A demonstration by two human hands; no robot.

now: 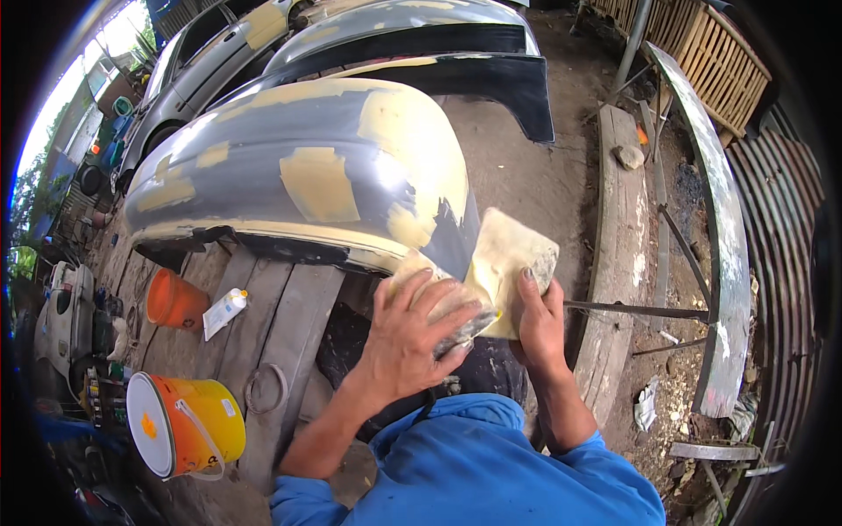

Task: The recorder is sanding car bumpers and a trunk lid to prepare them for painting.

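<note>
My left hand (412,320) is closed around a pale, flat piece (465,326) with a dark, worn edge. Its kind is unclear. That piece touches, or nearly touches, a cream-smeared rectangular board (513,254) gripped in my right hand (538,320), thumb on its face. A small yellow dab shows where the two meet. Just beyond my hands rests a grey car bumper (254,167) with several cream filler patches, its near lower edge also coated in cream.
A wooden bench (281,351) at left carries an orange pot (169,298), a white tube (225,313), a tape-like ring (266,387) and a yellow-orange bucket (189,425). A plank (618,245) and a long panel (715,237) stand at right. More car panels (491,79) lie behind the bumper.
</note>
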